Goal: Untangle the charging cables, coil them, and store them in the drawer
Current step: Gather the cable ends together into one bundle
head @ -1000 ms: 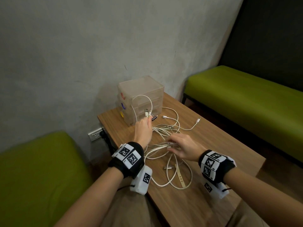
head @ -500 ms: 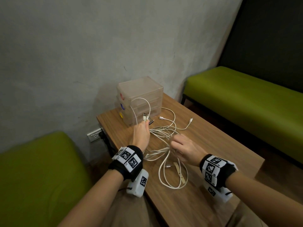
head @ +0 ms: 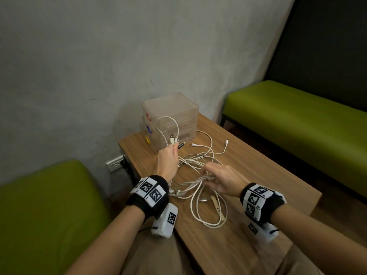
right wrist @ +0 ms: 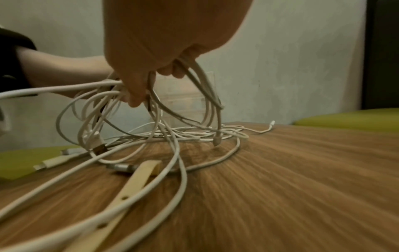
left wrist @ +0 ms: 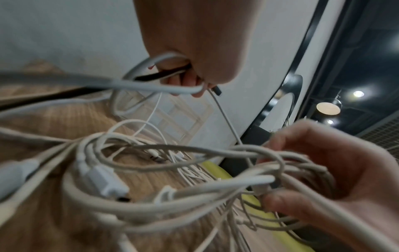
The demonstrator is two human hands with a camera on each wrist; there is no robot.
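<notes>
Two hands are working a tangle of white charging cables on a wooden table.

The left hand is curling its fingers round a small bunch of cable ends, with at least three plugs sticking up above its fist, in front of one clear drawer unit that is standing at the table's far corner. The right hand is gripping several looped strands of the cable tangle, lifting them slightly while the rest is lying on the wood; the exact number of cables cannot be told. One beige strap is lying flat among the loops. The left wrist view is showing one dark strand inside the left fist, hidden from the head view. The right wrist view is showing a metal USB plug dangling under the lifted loops. Two green benches are flanking the table.
</notes>
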